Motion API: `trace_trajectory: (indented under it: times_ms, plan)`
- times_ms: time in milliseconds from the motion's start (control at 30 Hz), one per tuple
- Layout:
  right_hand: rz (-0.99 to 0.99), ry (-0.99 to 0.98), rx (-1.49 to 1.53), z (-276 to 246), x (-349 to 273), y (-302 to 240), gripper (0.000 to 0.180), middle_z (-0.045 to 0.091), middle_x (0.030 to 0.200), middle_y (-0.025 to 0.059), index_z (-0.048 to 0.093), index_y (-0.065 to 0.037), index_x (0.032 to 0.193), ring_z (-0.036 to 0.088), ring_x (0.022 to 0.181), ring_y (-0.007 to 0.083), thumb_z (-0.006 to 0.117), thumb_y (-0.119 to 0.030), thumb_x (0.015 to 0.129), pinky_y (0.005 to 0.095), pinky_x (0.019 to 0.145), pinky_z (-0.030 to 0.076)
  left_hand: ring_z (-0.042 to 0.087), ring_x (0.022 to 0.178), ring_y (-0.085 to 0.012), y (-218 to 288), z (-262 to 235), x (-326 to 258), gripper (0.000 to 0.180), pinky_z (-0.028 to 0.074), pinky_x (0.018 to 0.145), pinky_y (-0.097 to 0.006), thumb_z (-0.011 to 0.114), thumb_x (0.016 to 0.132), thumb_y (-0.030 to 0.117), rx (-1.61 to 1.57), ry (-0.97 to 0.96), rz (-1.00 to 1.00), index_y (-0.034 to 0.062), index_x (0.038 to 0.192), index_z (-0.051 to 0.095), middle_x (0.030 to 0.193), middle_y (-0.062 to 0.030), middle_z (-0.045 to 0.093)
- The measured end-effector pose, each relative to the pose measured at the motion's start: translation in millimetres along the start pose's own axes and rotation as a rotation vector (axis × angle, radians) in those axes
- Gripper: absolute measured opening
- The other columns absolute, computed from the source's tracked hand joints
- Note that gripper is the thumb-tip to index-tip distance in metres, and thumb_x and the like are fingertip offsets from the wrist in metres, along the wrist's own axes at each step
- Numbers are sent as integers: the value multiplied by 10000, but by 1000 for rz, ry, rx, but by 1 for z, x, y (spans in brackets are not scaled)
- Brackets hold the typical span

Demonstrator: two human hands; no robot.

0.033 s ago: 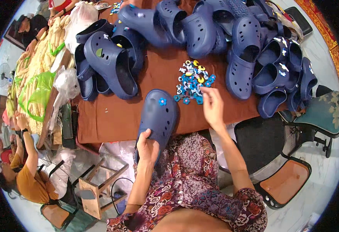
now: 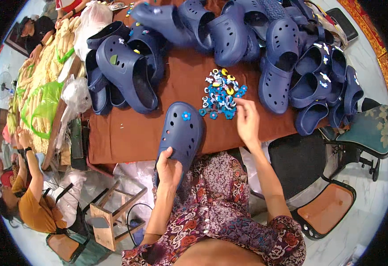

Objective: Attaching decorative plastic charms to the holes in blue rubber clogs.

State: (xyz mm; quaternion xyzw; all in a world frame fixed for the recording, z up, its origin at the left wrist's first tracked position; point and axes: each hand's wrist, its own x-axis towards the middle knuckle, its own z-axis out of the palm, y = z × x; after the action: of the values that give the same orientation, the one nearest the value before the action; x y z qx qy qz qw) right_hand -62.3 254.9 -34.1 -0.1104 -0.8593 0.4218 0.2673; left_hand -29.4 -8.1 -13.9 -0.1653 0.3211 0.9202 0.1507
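Observation:
A navy clog is in my left hand, the thumb on its top and its toe pointing away from me. One blue flower charm sits near the toe; the other visible holes show no charm. My right hand is at the right edge of a small pile of shoe charms in blue, white and yellow. Its fingers are bent and drawn together, and whatever they may hold is too small to make out.
Navy clogs lie at the left, along the back and at the right of the brown cloth-covered table. Chairs stand to my right, a wooden stool to my left. People work at a neighbouring table on the left.
My right hand has shifted slightly right, its fingers still by the charms. A blurred clog at the back left has moved a little leftward. The held clog stays nearly in place.

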Motion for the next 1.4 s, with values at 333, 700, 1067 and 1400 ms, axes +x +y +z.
trace_trajectory:
  times_ms: [333,700,1067,1400]
  plan:
    - [-43,-19,-378,-5,4,54,328,542,1124,214,534,9,1212,520,1057,374,521,-18,886,462,923,416,552,1179,-276,0,4,2,438,391,1048,-466,560,868,173,-29,52,-30,1,1270,530,1245,-112,610]
    - [129,-191,-13,9,8,37,375,651,938,143,534,-34,1209,647,801,246,602,3,842,365,731,531,518,1216,-293,-2,0,8,502,366,1072,-471,570,866,207,-35,38,-52,4,1318,485,1303,-133,565]
    - [-9,-281,-218,-5,11,28,158,594,889,121,591,-15,981,618,770,256,650,-59,842,383,723,490,513,1219,-291,-1,2,10,512,376,1071,-470,616,848,188,-75,23,-81,19,1314,490,1303,-124,562]
    - [134,-313,45,-15,-8,-20,133,588,830,38,596,-19,957,551,700,105,655,-34,839,261,658,475,519,1212,-251,2,-1,4,569,390,1061,-404,664,860,268,83,-53,-64,-6,1319,467,1314,-112,551]
